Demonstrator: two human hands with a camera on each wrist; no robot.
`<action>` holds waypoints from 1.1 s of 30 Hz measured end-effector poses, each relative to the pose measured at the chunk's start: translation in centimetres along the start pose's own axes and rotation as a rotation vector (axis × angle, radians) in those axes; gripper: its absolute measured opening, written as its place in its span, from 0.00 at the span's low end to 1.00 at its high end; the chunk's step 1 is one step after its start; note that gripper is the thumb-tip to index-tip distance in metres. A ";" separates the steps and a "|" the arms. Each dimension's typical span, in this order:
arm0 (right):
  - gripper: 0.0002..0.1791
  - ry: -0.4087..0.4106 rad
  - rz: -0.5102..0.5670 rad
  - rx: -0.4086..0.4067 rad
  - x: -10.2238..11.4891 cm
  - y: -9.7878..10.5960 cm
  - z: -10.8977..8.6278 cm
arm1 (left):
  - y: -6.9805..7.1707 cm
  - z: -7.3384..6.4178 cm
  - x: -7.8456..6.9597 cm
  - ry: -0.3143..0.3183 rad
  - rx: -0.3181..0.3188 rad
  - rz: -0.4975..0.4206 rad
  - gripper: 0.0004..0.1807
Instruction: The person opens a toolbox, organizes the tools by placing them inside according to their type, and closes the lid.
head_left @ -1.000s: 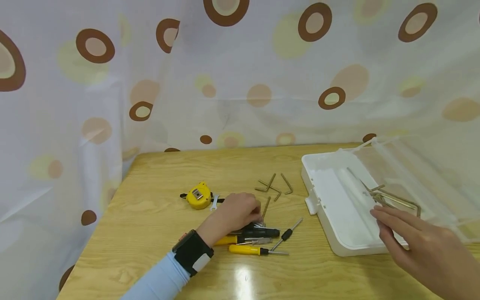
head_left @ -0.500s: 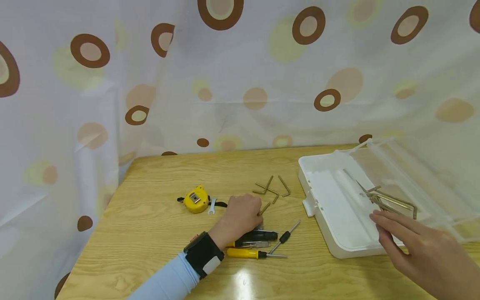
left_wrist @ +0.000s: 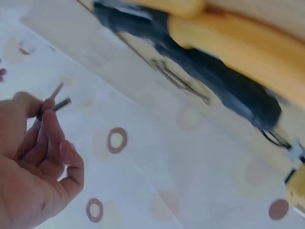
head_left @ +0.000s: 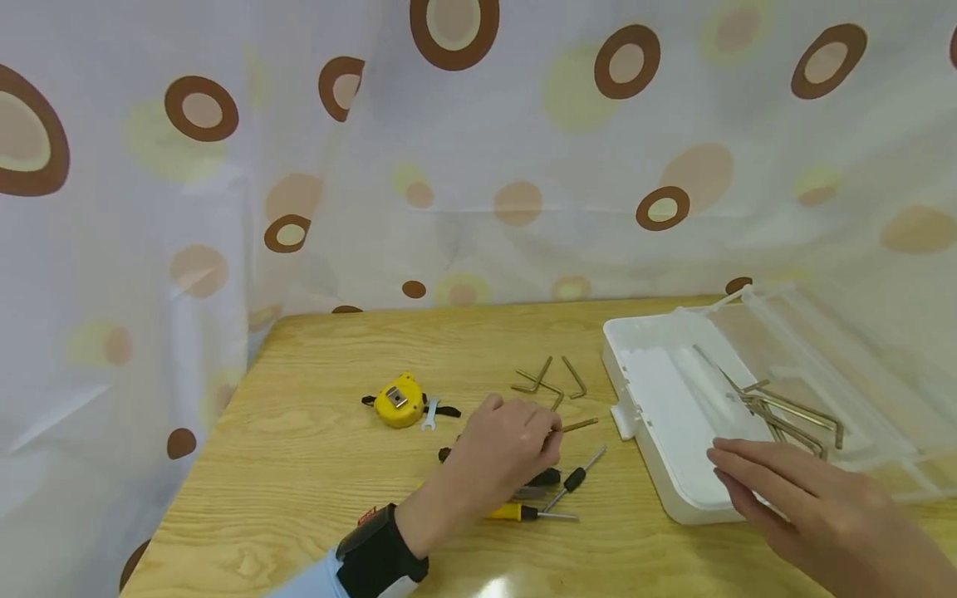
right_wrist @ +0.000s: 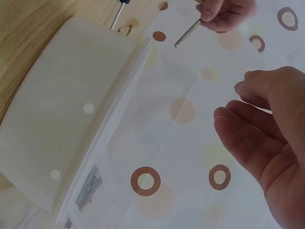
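Observation:
My left hand (head_left: 493, 457) pinches an Allen key (head_left: 580, 424) between thumb and fingertips, just above a cluster of screwdrivers. In the left wrist view, two short ends of metal stick out past the fingers. My right hand (head_left: 830, 507) hovers at the near side of an open white plastic box (head_left: 650, 469), fingers loosely extended and holding nothing. Several Allen keys (head_left: 800, 409) lie in the right part of the box. A few more Allen keys (head_left: 540, 382) rest on the table beyond my left hand.
A yellow-handled screwdriver (head_left: 510, 512) and black handles lie partly hidden under my left hand. Beside them is a thin driver with a black grip (head_left: 575, 479). A yellow tape measure (head_left: 399, 400) and small open-end wrench (head_left: 429, 415) lie left. The clear lid (head_left: 845, 357) leans against the curtain.
My left hand has risen from the tools and shifted right, with the Allen key now showing in its grip. The right hand has drawn slightly left, and more of the box's Allen keys show.

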State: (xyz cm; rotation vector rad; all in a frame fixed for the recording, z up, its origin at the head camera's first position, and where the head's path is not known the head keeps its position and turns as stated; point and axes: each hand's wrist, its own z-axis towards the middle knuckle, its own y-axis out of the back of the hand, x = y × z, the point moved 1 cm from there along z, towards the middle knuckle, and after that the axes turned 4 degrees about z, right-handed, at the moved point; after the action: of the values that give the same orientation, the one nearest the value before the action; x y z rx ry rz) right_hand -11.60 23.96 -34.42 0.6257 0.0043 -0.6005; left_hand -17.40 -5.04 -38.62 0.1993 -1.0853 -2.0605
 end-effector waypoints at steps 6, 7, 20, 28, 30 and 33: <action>0.21 0.116 0.113 -0.048 1.7 -0.7 1.9 | 2.5 0.0 -2.3 -0.027 -0.096 -0.395 0.04; 0.20 0.135 0.138 -0.072 2.0 -0.9 2.2 | 2.8 0.0 -2.6 -0.034 -0.114 -0.411 0.04; 0.31 0.093 0.214 0.098 4.0 -0.5 1.6 | 4.4 0.0 -4.9 -0.146 -0.134 -0.395 0.05; 0.36 0.161 0.097 0.163 3.7 -0.5 1.3 | 4.5 0.1 -4.9 -0.137 -0.106 -0.408 0.05; 0.35 0.167 0.098 0.169 3.8 -0.5 1.2 | 4.5 0.0 -4.9 -0.136 -0.102 -0.416 0.05; 0.34 0.147 0.098 0.184 4.0 -0.4 1.0 | 4.3 -0.3 -4.9 -0.134 -0.105 -0.417 0.06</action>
State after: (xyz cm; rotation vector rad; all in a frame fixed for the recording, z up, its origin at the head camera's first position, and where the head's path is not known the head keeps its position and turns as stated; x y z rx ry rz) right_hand -8.62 21.01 -34.54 0.8426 0.0567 -0.4622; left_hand -11.48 -3.19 -36.59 0.2544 -1.0801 -2.5275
